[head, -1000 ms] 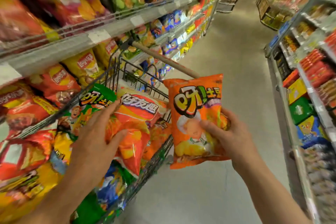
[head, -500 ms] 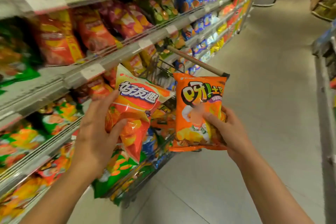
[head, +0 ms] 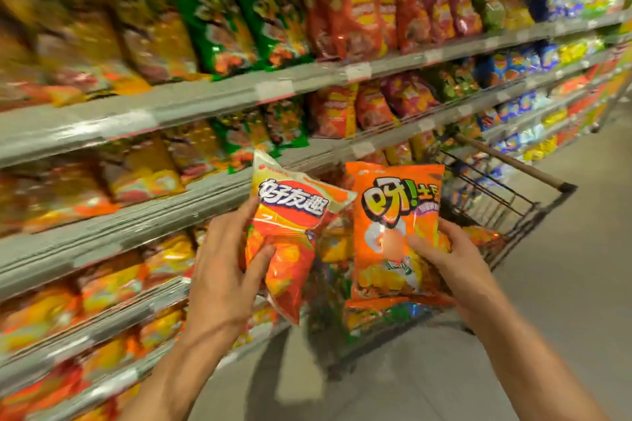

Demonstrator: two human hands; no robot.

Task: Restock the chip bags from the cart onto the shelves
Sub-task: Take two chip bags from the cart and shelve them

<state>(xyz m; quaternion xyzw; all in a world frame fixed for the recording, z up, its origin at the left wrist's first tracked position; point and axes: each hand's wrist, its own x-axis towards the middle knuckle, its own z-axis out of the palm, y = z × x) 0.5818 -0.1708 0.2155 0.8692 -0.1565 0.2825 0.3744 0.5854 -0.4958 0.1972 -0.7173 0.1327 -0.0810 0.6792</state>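
My left hand grips an orange and cream chip bag with a blue band of white characters, held upright in front of the shelves. My right hand grips a second, brighter orange chip bag with yellow lettering, just to the right of the first. Both bags hang above the wire cart, which stands behind and below them with more bags inside. The shelves fill the left and top of the view, packed with blurred chip bags.
The cart's wooden handle juts out to the right over the grey aisle floor. Grey shelf rails with price tags run across at several heights. Rows of red, green and yellow bags line every level.
My view has swung left from the aisle toward the shelves. My left hand has lifted the orange and cream bag out of the cart and up beside the bag in my right hand.
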